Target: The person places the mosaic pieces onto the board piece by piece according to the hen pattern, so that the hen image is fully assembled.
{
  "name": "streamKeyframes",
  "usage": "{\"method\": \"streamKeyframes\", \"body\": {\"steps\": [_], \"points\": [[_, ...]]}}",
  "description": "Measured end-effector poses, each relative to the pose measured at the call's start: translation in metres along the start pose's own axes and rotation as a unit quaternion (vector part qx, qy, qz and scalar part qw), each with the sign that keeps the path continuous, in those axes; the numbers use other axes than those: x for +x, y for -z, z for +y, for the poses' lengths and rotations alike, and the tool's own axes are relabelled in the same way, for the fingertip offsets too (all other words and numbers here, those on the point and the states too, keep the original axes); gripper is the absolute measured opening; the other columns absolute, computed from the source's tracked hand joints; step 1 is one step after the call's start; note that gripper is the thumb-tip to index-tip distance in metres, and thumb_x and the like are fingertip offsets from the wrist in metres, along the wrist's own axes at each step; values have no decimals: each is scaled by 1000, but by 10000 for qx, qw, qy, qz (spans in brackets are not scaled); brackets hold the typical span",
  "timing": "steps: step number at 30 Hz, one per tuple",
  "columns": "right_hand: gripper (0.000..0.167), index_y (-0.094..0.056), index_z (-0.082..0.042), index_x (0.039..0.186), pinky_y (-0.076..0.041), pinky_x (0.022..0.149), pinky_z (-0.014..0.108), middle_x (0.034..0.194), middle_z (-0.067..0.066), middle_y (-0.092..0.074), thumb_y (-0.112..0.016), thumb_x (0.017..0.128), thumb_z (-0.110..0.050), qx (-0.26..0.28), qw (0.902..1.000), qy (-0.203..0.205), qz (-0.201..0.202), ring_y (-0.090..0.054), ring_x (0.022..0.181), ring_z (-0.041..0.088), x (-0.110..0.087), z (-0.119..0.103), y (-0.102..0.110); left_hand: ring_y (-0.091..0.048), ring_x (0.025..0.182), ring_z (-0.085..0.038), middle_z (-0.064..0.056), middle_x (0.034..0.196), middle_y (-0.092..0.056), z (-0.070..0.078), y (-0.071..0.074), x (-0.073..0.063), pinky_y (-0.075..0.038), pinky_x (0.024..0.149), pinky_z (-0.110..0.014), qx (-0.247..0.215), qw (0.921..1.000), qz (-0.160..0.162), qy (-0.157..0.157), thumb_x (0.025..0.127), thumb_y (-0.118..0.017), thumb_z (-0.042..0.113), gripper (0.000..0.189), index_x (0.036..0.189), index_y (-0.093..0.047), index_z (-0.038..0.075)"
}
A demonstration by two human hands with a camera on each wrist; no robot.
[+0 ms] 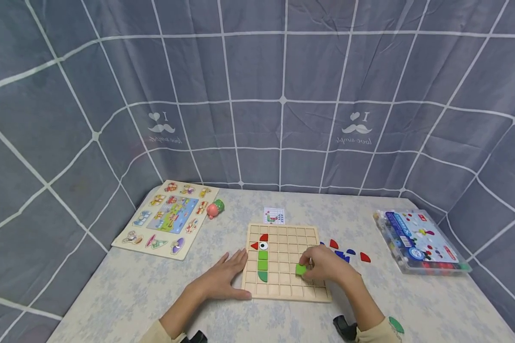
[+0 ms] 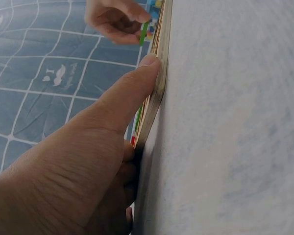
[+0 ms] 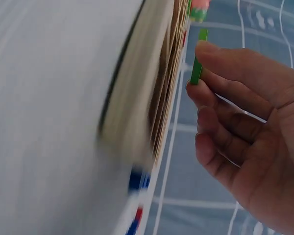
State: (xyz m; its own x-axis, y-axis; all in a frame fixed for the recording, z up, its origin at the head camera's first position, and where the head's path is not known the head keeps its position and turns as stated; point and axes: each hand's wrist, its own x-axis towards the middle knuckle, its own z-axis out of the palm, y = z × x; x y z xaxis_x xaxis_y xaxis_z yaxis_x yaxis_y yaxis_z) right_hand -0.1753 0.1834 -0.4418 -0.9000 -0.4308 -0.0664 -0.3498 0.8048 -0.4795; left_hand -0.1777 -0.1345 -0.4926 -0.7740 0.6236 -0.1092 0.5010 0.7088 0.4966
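Note:
A wooden grid board (image 1: 285, 290) lies on the table. My left hand (image 1: 221, 281) rests at its near left corner, fingers spread along the left side and thumb (image 2: 142, 73) against the near edge. Between thumb and fingertips my right hand (image 1: 323, 264) pinches a green square tile (image 3: 199, 58), held on edge above the board's right part. Down the second column from the left run a red quarter-round (image 1: 263, 237), a red triangle (image 1: 254, 246) beside an eye tile (image 1: 263, 246), two green squares (image 1: 262, 260) and a green quarter-round (image 1: 263, 276).
A pattern card (image 1: 274, 216) lies behind the board. Blue pieces (image 1: 342, 256) and red pieces (image 1: 365, 257) are scattered to the right, a green piece (image 1: 396, 325) nearer. A clear box (image 1: 429, 243) stands far right; a picture puzzle (image 1: 167, 219) and a small toy (image 1: 215, 208) lie left.

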Motion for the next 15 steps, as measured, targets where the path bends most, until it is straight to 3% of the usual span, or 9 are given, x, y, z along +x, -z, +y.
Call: {"method": "streamKeyframes", "body": {"steps": [10,15], "points": [[18,-76,-12,86,-48,64,24,83,-7,-70,-85,70,-13,-182,9988,419,-158,-52,71,8,26,-42,-14,-16,152,-26,-10,163,-18,-1,-2,1,-10,125,-51,-25,10000,28,37,77,-69,64,109,154,-22,3],[19,-76,-12,87,-49,66,22,82,-8,-70,-85,71,-14,-191,9981,416,-404,-52,71,5,31,-53,-20,-17,152,-25,-10,163,-18,-1,-1,0,-10,125,-51,-33,10000,-11,62,77,-68,64,109,154,-22,3]]}}
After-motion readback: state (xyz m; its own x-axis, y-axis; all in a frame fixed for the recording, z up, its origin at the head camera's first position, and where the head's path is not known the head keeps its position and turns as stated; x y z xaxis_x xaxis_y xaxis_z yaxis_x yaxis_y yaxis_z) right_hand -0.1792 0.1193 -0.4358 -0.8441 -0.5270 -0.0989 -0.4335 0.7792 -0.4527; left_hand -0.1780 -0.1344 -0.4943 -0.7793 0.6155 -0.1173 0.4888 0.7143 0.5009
